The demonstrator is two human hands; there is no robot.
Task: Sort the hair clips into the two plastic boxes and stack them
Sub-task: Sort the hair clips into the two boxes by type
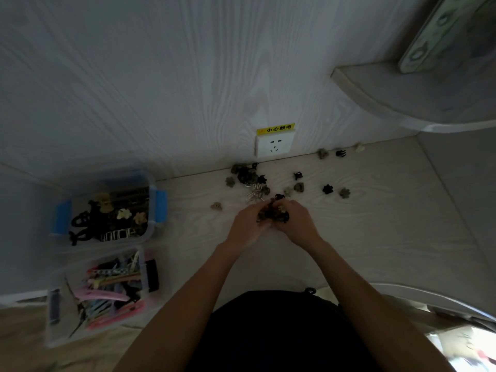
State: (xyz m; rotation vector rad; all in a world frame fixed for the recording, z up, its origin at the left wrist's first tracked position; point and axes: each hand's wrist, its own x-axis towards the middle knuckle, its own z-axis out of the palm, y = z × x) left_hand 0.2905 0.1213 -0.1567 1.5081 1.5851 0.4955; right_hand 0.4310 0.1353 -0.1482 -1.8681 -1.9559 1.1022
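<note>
Two bare hands meet on a pale wood-grain tabletop (362, 224), the left hand (248, 226) and right hand (298, 222) cupped together, fingers (261, 220) curled closed around a small bunch of dark claw hair clips (273, 214). Just beyond the hands, toward the wall socket (273, 146) with its yellow warning label, more small clips (249, 178) lie scattered, black and olive, with a few silvery ones (253, 193) among them. Well to the left of the socket stands an open blue-latched plastic box (107, 210) holding flower-shaped and black clips. Nearer the person than that box sits a second clear box (99, 291) filled with long pink, blue and patterned clips.
</note>
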